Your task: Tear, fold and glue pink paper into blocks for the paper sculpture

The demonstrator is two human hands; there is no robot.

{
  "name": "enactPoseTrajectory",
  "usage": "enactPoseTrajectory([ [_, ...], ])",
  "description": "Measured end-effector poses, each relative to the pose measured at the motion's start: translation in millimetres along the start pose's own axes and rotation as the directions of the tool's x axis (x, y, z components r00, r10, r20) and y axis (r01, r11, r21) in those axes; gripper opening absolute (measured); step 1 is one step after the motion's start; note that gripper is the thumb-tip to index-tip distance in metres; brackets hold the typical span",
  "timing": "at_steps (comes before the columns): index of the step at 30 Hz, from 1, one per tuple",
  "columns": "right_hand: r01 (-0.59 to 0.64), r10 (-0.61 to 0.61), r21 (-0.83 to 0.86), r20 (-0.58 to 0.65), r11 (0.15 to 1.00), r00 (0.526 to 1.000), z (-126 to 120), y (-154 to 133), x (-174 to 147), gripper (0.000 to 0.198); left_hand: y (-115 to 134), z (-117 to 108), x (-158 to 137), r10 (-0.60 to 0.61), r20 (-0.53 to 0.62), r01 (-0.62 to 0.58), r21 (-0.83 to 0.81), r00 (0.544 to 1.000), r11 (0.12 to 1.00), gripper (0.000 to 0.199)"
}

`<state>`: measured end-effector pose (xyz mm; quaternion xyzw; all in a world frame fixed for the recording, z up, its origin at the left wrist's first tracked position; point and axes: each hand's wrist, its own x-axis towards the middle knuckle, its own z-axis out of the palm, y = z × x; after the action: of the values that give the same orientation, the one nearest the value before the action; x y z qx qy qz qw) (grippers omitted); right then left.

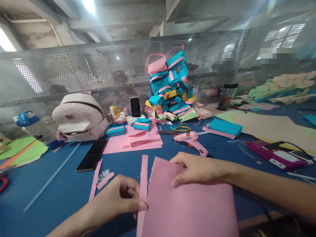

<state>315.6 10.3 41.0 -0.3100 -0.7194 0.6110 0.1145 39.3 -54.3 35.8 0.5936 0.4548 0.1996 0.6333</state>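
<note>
Between the thumb and fingers of my left hand (125,194) is a narrow pink paper strip (143,177), running along the left edge of a larger pink sheet (190,204). A thin gap parts strip and sheet at the top; lower down I cannot tell whether they are still joined. My right hand (187,168) grips the sheet's upper edge, thumb on the front and fingers behind it, partly hidden. Beyond the sheet, a pink hot glue gun (191,140) lies on the blue table (61,194), with yellow-handled scissors (177,130) behind it.
A black phone (92,156) and loose pink strips (95,181) lie left. Behind are a pale backpack (79,117), folded pink paper (140,140) and a pile of blue and pink paper boxes (170,89). A blue box (225,127) and a purple power strip (276,156) lie right.
</note>
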Motion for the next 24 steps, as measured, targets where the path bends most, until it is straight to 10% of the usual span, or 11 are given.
enactPoseTrajectory([
  [24, -0.030, 0.023, -0.101, -0.075, 0.994, 0.997, -4.5, -1.4, -7.6, 0.040, -4.1, 8.3, -4.5, 0.032, -0.034, -0.036, -0.102, 0.999, 0.994, 0.032],
])
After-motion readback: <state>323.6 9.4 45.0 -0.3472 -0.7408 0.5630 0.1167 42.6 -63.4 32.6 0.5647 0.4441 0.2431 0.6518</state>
